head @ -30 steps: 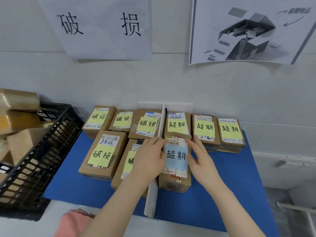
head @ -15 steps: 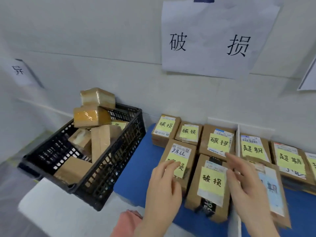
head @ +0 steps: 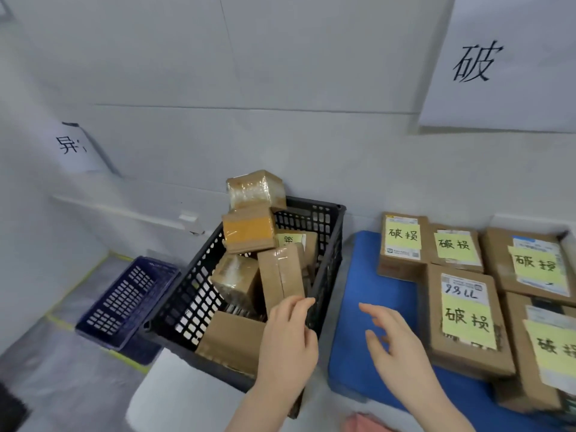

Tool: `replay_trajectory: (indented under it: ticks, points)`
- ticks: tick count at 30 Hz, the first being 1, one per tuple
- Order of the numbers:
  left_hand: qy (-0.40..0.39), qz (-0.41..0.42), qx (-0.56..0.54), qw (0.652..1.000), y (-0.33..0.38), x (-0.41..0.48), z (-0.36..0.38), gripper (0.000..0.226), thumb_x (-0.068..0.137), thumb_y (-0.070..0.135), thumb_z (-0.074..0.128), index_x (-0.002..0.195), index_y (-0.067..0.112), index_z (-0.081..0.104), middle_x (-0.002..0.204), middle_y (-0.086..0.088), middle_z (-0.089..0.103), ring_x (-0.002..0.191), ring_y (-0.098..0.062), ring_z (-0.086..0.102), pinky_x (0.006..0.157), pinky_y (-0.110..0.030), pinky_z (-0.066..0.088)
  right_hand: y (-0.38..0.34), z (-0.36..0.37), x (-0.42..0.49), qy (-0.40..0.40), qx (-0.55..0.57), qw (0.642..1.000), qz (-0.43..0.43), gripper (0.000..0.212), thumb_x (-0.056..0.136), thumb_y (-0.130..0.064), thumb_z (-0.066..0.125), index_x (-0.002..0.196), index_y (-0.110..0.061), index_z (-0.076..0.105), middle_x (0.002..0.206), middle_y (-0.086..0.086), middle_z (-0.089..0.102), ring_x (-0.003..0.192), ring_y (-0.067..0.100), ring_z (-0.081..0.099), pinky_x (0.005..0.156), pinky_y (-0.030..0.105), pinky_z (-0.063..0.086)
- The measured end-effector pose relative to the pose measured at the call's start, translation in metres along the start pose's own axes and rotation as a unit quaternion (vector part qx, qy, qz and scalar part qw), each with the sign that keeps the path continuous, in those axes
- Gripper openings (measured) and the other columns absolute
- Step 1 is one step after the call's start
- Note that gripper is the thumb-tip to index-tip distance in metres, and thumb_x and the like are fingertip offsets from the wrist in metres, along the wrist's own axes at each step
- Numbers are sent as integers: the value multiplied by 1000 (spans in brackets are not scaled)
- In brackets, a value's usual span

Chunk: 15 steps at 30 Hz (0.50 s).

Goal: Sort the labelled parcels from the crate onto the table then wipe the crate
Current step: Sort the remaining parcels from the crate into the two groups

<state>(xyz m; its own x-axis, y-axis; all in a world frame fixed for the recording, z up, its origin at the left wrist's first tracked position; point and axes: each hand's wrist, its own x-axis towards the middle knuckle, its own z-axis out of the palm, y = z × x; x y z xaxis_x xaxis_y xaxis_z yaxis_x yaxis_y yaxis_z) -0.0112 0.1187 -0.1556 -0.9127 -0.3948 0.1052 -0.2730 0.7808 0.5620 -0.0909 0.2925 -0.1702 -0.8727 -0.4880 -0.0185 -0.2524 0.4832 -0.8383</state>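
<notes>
A black lattice crate holds several brown taped parcels piled loosely; the top one leans against the wall. An upright parcel stands near the crate's right wall. My left hand hovers over the crate's near right corner, fingers relaxed, its fingertips close to that upright parcel. My right hand floats open above the blue mat, holding nothing. Sorted parcels with yellow labels lie on the mat at right.
A dark blue crate sits on the floor to the left. Paper signs hang on the white wall. The black crate rests on a white surface. A pink cloth shows at the bottom edge.
My view has swung left from the sorted parcels to the crate. Both hands left the blue-labelled parcel and moved left; my left hand now reaches the crate.
</notes>
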Motion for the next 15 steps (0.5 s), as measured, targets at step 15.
replay_trajectory:
  ticks: [15]
  points:
    - [92, -18, -40, 995, -44, 48, -49, 52, 91, 8, 49, 138, 30, 44, 140, 18, 36, 124, 11, 26, 102, -9, 22, -33, 27, 42, -29, -20, 999, 23, 43, 98, -12, 49, 122, -47, 48, 120, -36, 41, 116, -8, 45, 101, 24, 42]
